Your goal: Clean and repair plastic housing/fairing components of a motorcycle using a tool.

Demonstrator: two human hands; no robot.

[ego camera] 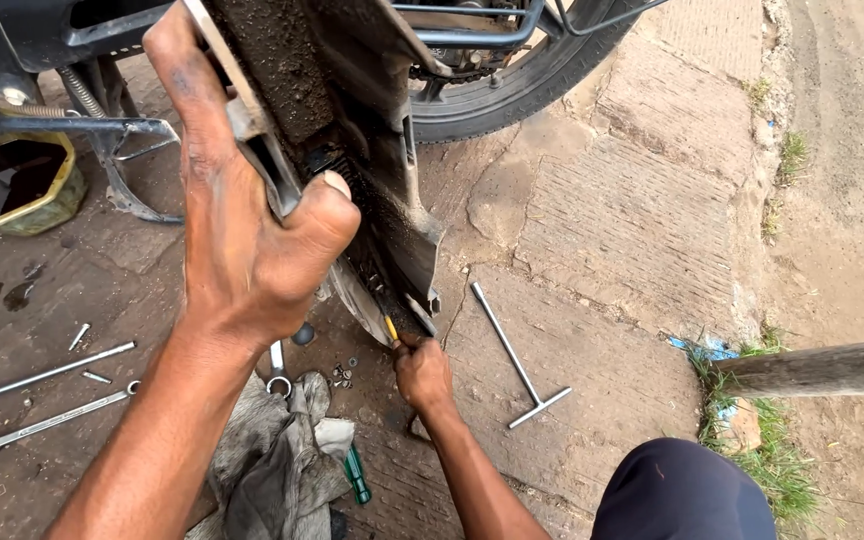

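Yellow pan (57, 195) holds dark oil (7, 175).

Counts, placed relative to the dirty grey rag (277, 465) on the ground:

- Two hands, left (252, 235) and right (422, 375), above and right of it.
- One silver T-handle wrench (517, 360), to the right.
- Two long steel spanners (52, 420) (42, 375), to the left.
- One green-handled screwdriver (356, 478), at its right edge.
- One black rubber tyre (522, 85), far above.
- One yellow oil pan (17, 185), upper left.

My left hand (252, 230) grips the grimy black plastic motorcycle cover (372, 170); my right hand (424, 375) sits at its lower end. The steel T-handle wrench (517, 360) lies right of it, the long steel spanners (52, 400) left, the crumpled grey rag (272, 460) between my arms.
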